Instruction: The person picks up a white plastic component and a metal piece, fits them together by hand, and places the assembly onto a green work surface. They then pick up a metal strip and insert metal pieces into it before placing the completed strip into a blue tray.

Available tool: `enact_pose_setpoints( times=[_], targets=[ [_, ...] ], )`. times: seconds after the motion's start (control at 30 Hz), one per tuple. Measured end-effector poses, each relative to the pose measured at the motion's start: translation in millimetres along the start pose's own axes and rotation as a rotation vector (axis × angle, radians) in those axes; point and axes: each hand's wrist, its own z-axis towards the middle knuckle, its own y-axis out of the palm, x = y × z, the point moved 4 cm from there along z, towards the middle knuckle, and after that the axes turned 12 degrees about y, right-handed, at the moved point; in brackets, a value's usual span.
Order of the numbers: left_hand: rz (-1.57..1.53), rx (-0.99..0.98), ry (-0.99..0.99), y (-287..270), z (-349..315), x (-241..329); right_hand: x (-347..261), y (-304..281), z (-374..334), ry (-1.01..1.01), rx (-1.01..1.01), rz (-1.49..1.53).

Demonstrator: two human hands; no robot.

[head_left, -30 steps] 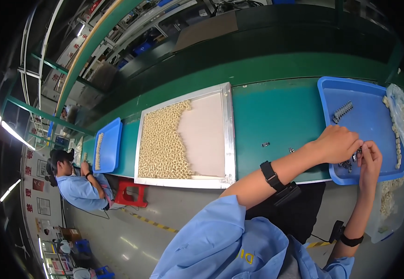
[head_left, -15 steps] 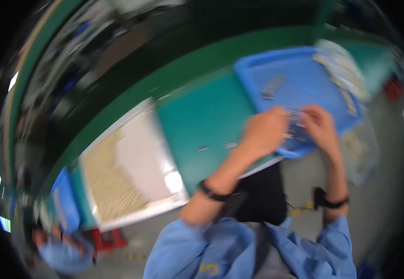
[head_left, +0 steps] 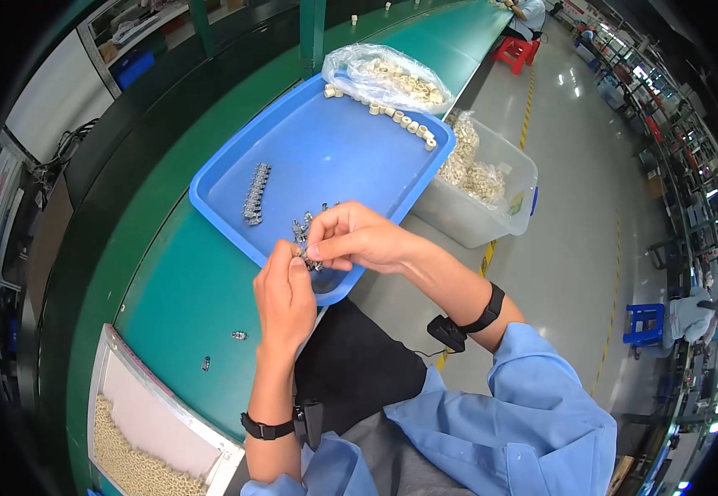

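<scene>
The green worktop (head_left: 181, 285) carries nearly everything, and the blue tray (head_left: 334, 149) sits on it before the person, its raised rim probably there to keep small parts from rolling away. A white framed board (head_left: 156, 413), partly covered with cream rings, is at lower left. Beside the tray's right edge stands a clear bin (head_left: 450, 217); a clear bag (head_left: 359, 59) of cream pieces lies at the far rim, likely to keep them within reach.

The left hand (head_left: 285, 299) and right hand (head_left: 366, 240) meet over the tray's near end, perhaps to steady the work from 2 sides. In the tray, a neat row of metal parts (head_left: 256, 196) lies apart from a loose cluster (head_left: 299, 230). Another 2 metal parts (head_left: 238, 336) rest on the worktop.

Smallest is the metal piece (head_left: 303, 255) between the fingertips, mostly hidden: each grip pinches it, thumb against finger.
</scene>
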Motion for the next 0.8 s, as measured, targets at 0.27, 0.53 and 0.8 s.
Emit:
enact_pose_setpoints(
  times=[0.27, 0.53, 0.8],
  targets=[
    [-0.147, 0.062, -0.133, -4, 5, -3, -12, -24, -3, -0.050, 0.296, -0.274],
    [0.014, -0.001, -0.021, 4, 5, -7, -7, -2, -6, -0.186, 0.208, -0.589],
    [-0.159, -0.020, -0.205, 2, 0, -10, -3, -4, -1, -0.085, 0.127, -0.234]
  ],
)
